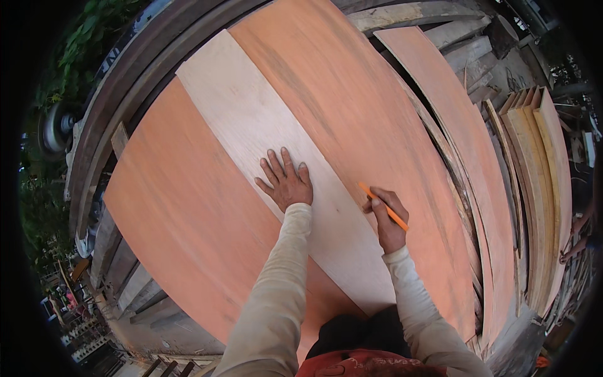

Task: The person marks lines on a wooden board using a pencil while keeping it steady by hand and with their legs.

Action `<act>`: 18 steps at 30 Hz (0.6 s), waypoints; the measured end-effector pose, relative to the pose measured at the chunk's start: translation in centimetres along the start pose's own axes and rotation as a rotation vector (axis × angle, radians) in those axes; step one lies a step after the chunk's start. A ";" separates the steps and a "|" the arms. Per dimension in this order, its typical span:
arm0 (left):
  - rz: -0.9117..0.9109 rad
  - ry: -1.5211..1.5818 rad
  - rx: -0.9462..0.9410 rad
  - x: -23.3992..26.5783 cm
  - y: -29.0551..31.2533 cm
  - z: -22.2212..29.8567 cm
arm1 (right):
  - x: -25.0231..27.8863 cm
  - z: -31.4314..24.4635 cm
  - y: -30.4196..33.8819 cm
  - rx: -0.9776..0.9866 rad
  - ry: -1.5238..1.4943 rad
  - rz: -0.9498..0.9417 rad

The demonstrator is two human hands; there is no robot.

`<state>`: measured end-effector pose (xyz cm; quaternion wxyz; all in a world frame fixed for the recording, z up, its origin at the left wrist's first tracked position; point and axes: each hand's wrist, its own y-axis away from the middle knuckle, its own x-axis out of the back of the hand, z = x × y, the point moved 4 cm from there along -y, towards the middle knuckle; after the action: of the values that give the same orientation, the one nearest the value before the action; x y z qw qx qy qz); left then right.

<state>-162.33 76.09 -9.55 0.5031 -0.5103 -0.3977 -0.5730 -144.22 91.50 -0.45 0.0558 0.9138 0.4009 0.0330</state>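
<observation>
A pale, straight-edged board (pixel 235 94) lies across a wide reddish-brown plywood sheet (pixel 176 169). My left hand (pixel 287 180) presses flat on the pale board with its fingers spread. Close to the board's right edge, my right hand (pixel 389 220) grips an orange pencil (pixel 384 206). The pencil is held slantwise, its upper end toward my wrist. Whether its tip touches the wood is hidden by my fingers.
Along the right lies a narrower plywood strip (pixel 465 125), with a stack of boards (pixel 534 182) on edge beyond it. Dark timber beams (pixel 125 107) run past the sheet's left side. Another person's hand (pixel 565 256) shows at the far right edge.
</observation>
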 end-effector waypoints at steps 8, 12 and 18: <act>-0.075 0.005 0.010 0.2 -0.3 -0.2 | -18.5 -5.4 -25.0 0.134 -0.193 -0.218; -0.103 0.021 0.023 -0.1 -0.1 -0.2 | -25.0 -5.7 -31.2 0.153 -0.086 -0.284; -0.150 0.022 0.031 0.3 -0.2 -0.4 | -30.8 -7.0 -36.8 0.289 0.026 -0.223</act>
<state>-162.56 75.70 -9.30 0.4711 -0.4650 -0.4382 -0.6082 -192.59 94.09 1.32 -0.0779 0.8618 0.5008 -0.0196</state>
